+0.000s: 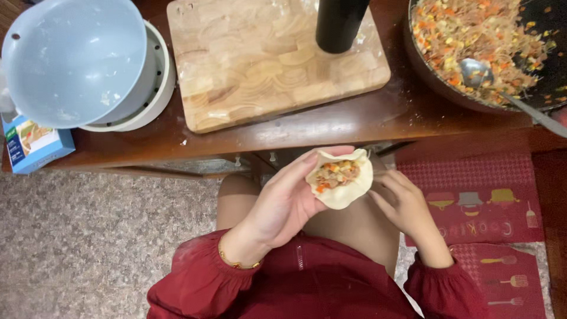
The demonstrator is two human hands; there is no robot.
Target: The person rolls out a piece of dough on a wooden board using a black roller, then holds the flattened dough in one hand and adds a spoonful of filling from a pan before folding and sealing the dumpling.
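Here, left hand (pixel 283 207) cupped under a half-folded dumpling wrapper (pixel 342 180) heaped with filling (pixel 336 174), above the lap, below the table (pixel 354 124). Right hand (pixel 404 204) touching its edge, seemingly pinching. Overfilled: likely to tear or spill when sealed.

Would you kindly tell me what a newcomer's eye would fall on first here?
First, the filled dumpling wrapper at centre, cupped in the left hand, with the right hand touching its edge. Then the pan of chopped filling with a spoon at top right, and the pale blue bowl at top left beside the wooden cutting board.
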